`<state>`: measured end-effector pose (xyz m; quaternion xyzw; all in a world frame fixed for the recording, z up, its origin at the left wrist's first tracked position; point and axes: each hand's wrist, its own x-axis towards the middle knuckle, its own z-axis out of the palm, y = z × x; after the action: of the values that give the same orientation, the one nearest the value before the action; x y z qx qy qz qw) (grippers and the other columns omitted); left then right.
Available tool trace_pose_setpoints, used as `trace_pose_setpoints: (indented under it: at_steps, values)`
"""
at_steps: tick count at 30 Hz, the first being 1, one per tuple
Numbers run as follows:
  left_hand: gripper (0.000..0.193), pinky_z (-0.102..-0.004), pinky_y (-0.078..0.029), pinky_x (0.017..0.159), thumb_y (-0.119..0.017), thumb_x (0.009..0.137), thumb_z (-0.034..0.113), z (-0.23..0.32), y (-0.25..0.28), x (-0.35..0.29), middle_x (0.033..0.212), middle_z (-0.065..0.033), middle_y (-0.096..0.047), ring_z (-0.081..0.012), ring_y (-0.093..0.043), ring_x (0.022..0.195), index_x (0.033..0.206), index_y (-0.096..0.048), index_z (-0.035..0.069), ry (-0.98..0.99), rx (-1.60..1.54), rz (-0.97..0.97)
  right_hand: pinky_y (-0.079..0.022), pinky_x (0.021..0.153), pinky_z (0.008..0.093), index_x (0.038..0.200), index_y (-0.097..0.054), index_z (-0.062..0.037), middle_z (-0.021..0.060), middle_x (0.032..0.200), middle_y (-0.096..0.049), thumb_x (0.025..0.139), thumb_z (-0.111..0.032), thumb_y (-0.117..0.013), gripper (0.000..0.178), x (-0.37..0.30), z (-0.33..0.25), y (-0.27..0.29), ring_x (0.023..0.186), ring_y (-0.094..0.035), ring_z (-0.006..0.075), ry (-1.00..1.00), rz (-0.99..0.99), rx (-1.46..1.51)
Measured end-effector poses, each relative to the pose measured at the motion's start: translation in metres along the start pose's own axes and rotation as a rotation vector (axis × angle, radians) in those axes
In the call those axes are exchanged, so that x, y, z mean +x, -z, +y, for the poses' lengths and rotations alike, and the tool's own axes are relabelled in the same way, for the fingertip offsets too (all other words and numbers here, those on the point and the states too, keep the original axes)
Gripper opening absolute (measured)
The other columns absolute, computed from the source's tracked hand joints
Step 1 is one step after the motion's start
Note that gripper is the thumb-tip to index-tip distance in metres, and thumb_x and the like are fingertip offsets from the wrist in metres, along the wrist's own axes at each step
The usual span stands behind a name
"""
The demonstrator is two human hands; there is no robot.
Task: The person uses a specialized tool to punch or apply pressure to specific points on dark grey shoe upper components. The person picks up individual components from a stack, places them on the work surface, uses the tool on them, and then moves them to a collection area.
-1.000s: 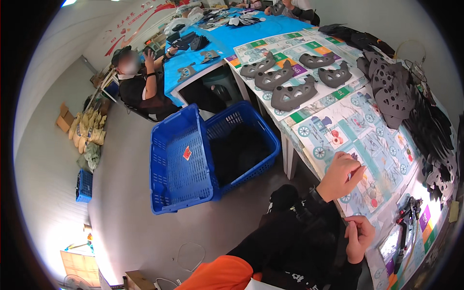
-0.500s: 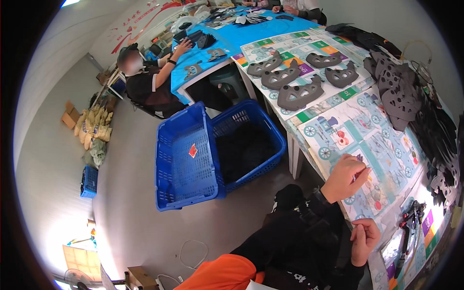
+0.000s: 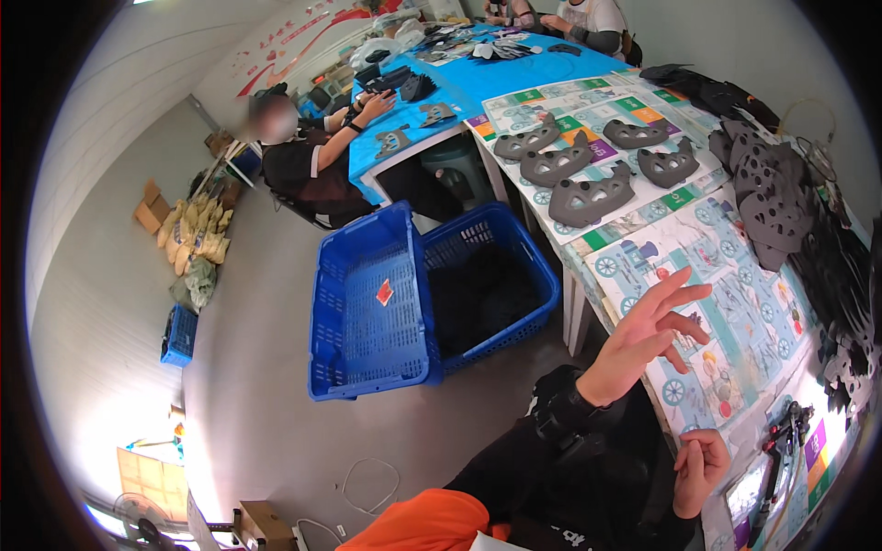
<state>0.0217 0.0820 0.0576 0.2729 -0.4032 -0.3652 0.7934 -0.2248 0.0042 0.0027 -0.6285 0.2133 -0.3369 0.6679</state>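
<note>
My left hand (image 3: 640,342) hovers over the near edge of the patterned table covering (image 3: 726,321), empty, its fingers spread. A black band (image 3: 562,418) is around its wrist. Lower down, by the table's edge, my right hand (image 3: 701,473) has its fingers curled in; whatever they may hold is hidden. Several grey curved pieces with cut-out holes, such as this one (image 3: 591,197), lie spread out beyond my left hand. More grey perforated pieces (image 3: 758,188) are heaped along the table's far side, beside a pile of black strips (image 3: 827,266).
A black jointed tool with red parts (image 3: 781,450) lies right of my right hand. Two blue crates (image 3: 372,303) (image 3: 542,298) stand beside the table, one holding dark material. A co-worker (image 3: 303,156) sits at the blue-covered table (image 3: 496,78); other people are behind it.
My left hand has opened from a loose curl and its fingers now stretch out over the table. My right hand stays curled. The whole view has shifted slightly.
</note>
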Motion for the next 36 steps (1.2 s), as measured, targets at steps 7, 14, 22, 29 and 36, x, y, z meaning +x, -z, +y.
trace_pose_setpoints:
  at_steps: [7,14,22,29,36]
  values:
    - [0.088,-0.0353,-0.062,0.080,-0.062,0.097,0.017,0.048,-0.043,-0.021,0.156,-0.0261,-0.051,-0.0327,-0.071,0.112,0.172,-0.017,0.010,-0.004,0.002,0.017,-0.035,0.054,0.0214,0.098,-0.069,0.0037,0.0011,0.071,-0.059,0.103,-0.004,-0.061,0.013,0.003,0.000,0.001,0.056,-0.051,0.0063,-0.015,0.008,-0.058]
    - [0.060,-0.0409,-0.059,0.093,-0.068,0.096,0.053,0.058,-0.021,-0.027,0.087,-0.0180,-0.078,-0.0355,-0.077,0.100,0.096,-0.079,-0.006,0.310,0.313,-0.386,-0.049,0.068,0.0255,0.115,-0.076,-0.0013,0.0053,0.093,-0.072,0.104,-0.014,-0.064,0.021,0.014,-0.045,0.003,0.080,-0.063,0.0089,-0.096,-0.188,0.036]
    - [0.109,-0.0643,-0.030,0.123,-0.015,0.097,0.087,-0.001,-0.028,-0.005,0.094,-0.0219,-0.074,-0.0394,-0.074,0.092,0.120,-0.064,-0.007,0.324,-0.676,-0.905,-0.054,0.066,0.0375,0.084,-0.063,0.0065,0.0098,0.055,-0.047,0.105,-0.078,-0.004,0.105,-0.026,-0.099,0.054,0.048,-0.052,0.0241,-0.033,-0.450,0.657]
    - [0.118,-0.0682,-0.018,0.126,0.000,0.093,0.090,-0.008,0.004,0.005,0.075,-0.0130,-0.073,-0.0402,-0.076,0.085,0.081,-0.073,-0.002,0.400,-0.659,-0.787,-0.030,0.125,0.0651,0.078,-0.063,0.0037,0.0055,0.058,-0.050,0.097,-0.085,0.005,0.113,-0.070,-0.134,0.090,0.050,-0.050,0.0211,0.039,-0.405,0.617]
    - [0.105,-0.0637,-0.017,0.129,0.002,0.098,0.084,-0.008,0.012,-0.020,0.053,-0.0014,-0.058,-0.0310,-0.074,0.079,0.082,-0.065,0.005,0.475,-0.529,-0.614,-0.046,0.107,0.0712,0.073,-0.067,0.0037,0.0138,0.052,-0.056,0.101,-0.082,0.002,0.113,-0.070,-0.105,0.098,0.044,-0.055,0.0303,0.062,-0.242,0.392]
